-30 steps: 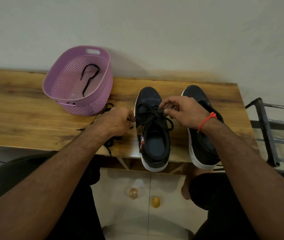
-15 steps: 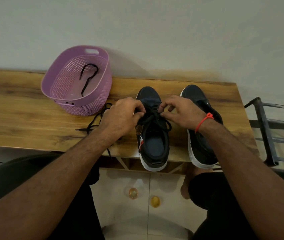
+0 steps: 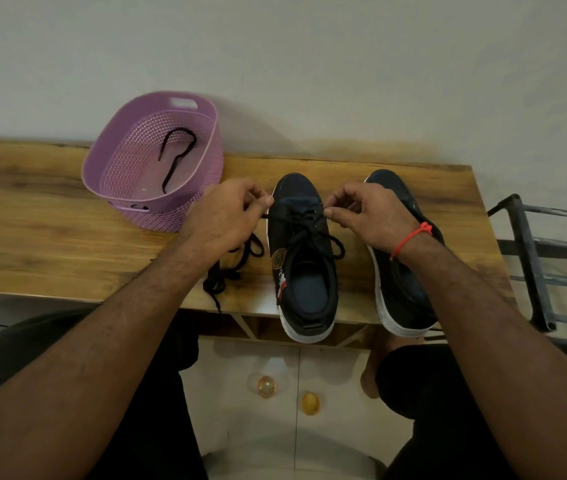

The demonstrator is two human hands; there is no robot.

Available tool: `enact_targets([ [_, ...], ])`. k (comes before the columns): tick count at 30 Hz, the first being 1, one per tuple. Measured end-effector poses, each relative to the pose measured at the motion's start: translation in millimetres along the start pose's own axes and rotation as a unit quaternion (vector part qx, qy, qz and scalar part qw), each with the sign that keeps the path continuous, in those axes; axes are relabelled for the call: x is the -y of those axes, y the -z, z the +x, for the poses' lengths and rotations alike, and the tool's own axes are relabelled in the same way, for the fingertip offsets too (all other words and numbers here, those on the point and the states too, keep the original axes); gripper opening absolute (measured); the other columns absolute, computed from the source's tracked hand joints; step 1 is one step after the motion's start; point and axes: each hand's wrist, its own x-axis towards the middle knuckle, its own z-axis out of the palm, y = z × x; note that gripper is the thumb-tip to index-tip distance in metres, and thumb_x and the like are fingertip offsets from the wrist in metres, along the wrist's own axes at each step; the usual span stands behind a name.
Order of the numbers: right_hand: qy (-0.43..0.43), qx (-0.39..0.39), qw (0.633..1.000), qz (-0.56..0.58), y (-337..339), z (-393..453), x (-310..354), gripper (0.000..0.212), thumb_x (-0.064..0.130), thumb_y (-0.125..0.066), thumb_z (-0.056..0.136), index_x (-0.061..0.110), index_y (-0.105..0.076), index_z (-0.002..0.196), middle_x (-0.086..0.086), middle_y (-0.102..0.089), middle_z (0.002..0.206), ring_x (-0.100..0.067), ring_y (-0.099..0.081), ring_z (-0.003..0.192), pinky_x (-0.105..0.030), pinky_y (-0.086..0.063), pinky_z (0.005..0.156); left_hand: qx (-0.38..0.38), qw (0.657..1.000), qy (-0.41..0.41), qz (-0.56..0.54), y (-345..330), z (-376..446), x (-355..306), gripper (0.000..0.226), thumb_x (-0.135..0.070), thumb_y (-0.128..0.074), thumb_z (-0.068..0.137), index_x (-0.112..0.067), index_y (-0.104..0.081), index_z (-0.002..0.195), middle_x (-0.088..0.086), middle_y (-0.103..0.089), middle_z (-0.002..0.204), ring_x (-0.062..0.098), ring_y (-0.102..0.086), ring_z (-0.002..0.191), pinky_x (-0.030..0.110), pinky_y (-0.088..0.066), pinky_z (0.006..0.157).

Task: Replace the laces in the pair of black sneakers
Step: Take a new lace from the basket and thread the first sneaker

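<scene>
Head view: beside the left sneaker (image 3: 304, 258), its limp, light lace (image 3: 304, 225) is pinched by the left hand (image 3: 226, 220) and right hand (image 3: 372, 216), judged best gripped near the stiff tips.

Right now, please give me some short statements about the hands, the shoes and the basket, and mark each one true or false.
1. Both hands pinch the lace of the left shoe. True: the left hand and the right hand each hold it at one side.
2. The purple basket holds nothing. False: a black lace lies inside it.
3. A loose lace lies on the table beside the left shoe. True.
4. The red string is on the left wrist. False: it is on the right wrist.
5. The right shoe lies tipped on its side. False: it stands upright on its sole.
</scene>
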Motion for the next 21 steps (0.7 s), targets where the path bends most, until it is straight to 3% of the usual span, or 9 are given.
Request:
enact_targets([
  [5,-0.009,0.002,1.0,-0.004,1.4,-0.2,1.0,0.014,0.019,-0.064,0.096,0.027,-0.073,0.103,0.011,-0.068,0.093,-0.001,-0.061,0.084,-0.016,-0.047,0.078,-0.003,0.997,0.019,-0.07,16.9,2.7,2.2,0.016,-0.04,-0.063,0.097,-0.026,-0.068,0.099,-0.004,-0.071,0.089,0.011,-0.069,0.086,0.031,-0.055,0.078],
  [8,-0.009,-0.002,1.0,0.014,0.7,-0.6,2.5,0.013,0.018,-0.066,0.095,0.025,-0.071,0.104,0.008,-0.07,0.093,-0.003,-0.064,0.083,-0.013,-0.049,0.075,0.028,0.99,0.034,-0.138,15.4,1.9,0.1,0.004,-0.03,-0.07,0.094,-0.028,-0.069,0.097,-0.005,-0.071,0.094,0.012,-0.069,0.09,0.037,-0.059,0.086],
  [10,-0.01,-0.015,0.999,0.036,0.9,-0.7,3.6,0.009,0.018,-0.068,0.093,0.025,-0.068,0.1,0.007,-0.072,0.089,-0.004,-0.066,0.079,-0.014,-0.05,0.072,0.041,0.989,0.025,-0.139,10.6,0.4,-1.2,0.01,-0.021,-0.072,0.093,-0.027,-0.069,0.1,-0.006,-0.07,0.1,0.011,-0.068,0.092,0.036,-0.059,0.088],
  [14,-0.011,-0.033,0.998,0.045,1.4,-0.7,3.5,0.006,0.021,-0.071,0.091,0.022,-0.066,0.093,0.007,-0.073,0.081,0.001,-0.064,0.07,-0.008,-0.046,0.064,0.025,0.998,-0.036,-0.048,2.5,-7.5,-9.7,0.011,-0.021,-0.071,0.094,-0.031,-0.068,0.098,-0.015,-0.065,0.101,-0.006,-0.062,0.08,0.009,-0.047,0.067],
  [16,-0.013,-0.043,0.998,0.033,1.6,-0.6,3.0,0.006,0.022,-0.073,0.09,0.02,-0.068,0.093,0.007,-0.07,0.084,-0.002,-0.063,0.073,-0.011,-0.046,0.065,0.08,0.995,-0.034,-0.057,-0.9,-11.9,-15.0,0.002,-0.032,-0.071,0.093,-0.031,-0.069,0.093,-0.015,-0.068,0.091,-0.006,-0.062,0.076,0.012,-0.046,0.066],
  [19,-0.01,-0.05,0.999,0.017,1.0,-0.4,3.4,0.007,0.023,-0.074,0.089,0.02,-0.069,0.093,0.011,-0.065,0.084,-0.002,-0.06,0.075,-0.012,-0.045,0.067,0.184,0.981,0.009,-0.057,-5.0,-18.0,-18.6,0.022,-0.047,-0.072,0.088,-0.028,-0.067,0.097,-0.008,-0.071,0.089,0.007,-0.068,0.079,0.019,-0.048,0.063],
  [21,-0.01,-0.05,0.999,0.01,1.1,-0.5,3.8,0.007,0.021,-0.073,0.089,0.02,-0.069,0.095,0.015,-0.062,0.085,0.003,-0.057,0.074,-0.009,-0.041,0.066,0.204,0.978,0.016,-0.044,-8.0,-19.9,-17.5,0.026,-0.044,-0.076,0.086,-0.026,-0.063,0.099,-0.002,-0.073,0.089,0.012,-0.07,0.079,0.018,-0.047,0.06],
])
